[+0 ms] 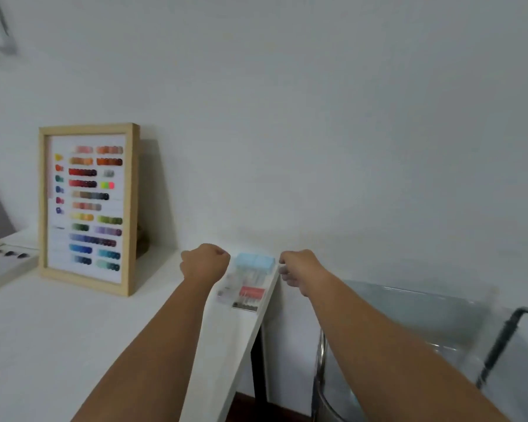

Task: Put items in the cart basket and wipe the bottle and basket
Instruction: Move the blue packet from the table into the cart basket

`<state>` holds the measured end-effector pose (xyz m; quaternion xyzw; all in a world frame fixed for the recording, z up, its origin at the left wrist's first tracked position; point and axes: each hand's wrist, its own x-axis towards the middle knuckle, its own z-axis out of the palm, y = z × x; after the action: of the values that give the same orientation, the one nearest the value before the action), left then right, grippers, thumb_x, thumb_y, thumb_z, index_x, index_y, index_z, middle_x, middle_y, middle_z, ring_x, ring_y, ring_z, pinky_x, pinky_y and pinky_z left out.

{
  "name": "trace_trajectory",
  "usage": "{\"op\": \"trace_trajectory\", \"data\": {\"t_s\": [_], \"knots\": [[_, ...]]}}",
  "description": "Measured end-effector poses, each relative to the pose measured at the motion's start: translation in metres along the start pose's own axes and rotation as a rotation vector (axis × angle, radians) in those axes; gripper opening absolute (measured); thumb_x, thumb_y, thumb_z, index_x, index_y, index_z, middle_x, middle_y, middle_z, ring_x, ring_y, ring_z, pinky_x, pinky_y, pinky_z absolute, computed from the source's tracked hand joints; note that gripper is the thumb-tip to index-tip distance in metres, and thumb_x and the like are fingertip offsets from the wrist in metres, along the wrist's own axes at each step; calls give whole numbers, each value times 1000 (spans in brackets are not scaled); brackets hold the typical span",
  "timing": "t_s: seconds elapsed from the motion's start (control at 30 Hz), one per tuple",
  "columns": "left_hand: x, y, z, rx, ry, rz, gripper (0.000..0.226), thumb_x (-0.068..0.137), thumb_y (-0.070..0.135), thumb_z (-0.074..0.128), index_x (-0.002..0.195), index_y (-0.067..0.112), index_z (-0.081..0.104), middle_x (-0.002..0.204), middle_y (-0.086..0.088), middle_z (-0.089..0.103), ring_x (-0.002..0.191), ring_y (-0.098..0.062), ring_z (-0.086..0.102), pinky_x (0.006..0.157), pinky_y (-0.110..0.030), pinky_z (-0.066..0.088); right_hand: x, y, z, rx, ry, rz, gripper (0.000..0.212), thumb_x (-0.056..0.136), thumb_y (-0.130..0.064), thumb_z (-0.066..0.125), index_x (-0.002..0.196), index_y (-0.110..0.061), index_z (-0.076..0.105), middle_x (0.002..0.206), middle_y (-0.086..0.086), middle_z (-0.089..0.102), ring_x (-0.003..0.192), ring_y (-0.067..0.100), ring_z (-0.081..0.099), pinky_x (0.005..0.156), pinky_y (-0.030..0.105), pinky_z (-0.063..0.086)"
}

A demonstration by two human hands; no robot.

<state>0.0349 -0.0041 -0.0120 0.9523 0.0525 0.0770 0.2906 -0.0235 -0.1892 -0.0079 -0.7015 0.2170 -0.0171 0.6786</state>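
Note:
A clear plastic box [247,284] with a light blue top part and a red label lies near the right end of the white table [73,324]. My left hand [206,263] hovers just left of the box, fingers curled in, holding nothing. My right hand [296,269] is just right of the box, past the table's edge, fingers curled with nothing visible in them. Below the right arm stands the translucent grey cart basket [424,315] with a chrome frame. No bottle shows.
A wooden frame [89,208] with rows of coloured samples leans on the wall at the left. A white tray [3,263] of dark samples lies at the far left. A dark curved handle [500,339] rises at the right. A white wall fills the background.

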Motion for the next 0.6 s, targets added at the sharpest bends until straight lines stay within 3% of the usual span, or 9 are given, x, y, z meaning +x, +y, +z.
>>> {"op": "trace_trajectory", "data": {"t_s": [0.07,0.23,0.33,0.47,0.6], "knots": [[19,0,13,72,-36,-59,23,81,27,50,75,20,71,75,-1,65,102,-28,46,79,-33,47,22,4,11,-56,25,32,6,79,-9,55,76,-5,51,71,14,46,50,19,34,48,27,26],[57,1,40,193,-98,-74,34,86,52,56,91,19,58,104,-5,63,112,-28,48,83,-35,37,62,13,22,-75,75,126,24,82,-15,59,64,-9,44,56,6,33,45,18,27,47,26,24],[69,3,54,215,-125,-36,35,82,54,59,91,20,50,100,-3,58,111,-28,50,80,-36,35,74,23,28,-78,80,172,27,83,-24,65,66,-8,50,63,9,44,51,20,40,50,24,32],[78,16,66,233,-171,-4,37,77,59,61,83,25,47,79,3,45,114,-27,47,80,-36,30,81,29,36,-109,97,156,31,82,-32,69,71,-5,59,72,11,56,59,22,51,57,26,40],[74,33,77,318,-177,33,30,78,53,59,86,27,47,84,2,45,113,-25,47,82,-38,27,85,27,37,-162,123,174,33,81,-28,73,94,-2,58,76,11,54,61,22,52,56,27,42]]}}
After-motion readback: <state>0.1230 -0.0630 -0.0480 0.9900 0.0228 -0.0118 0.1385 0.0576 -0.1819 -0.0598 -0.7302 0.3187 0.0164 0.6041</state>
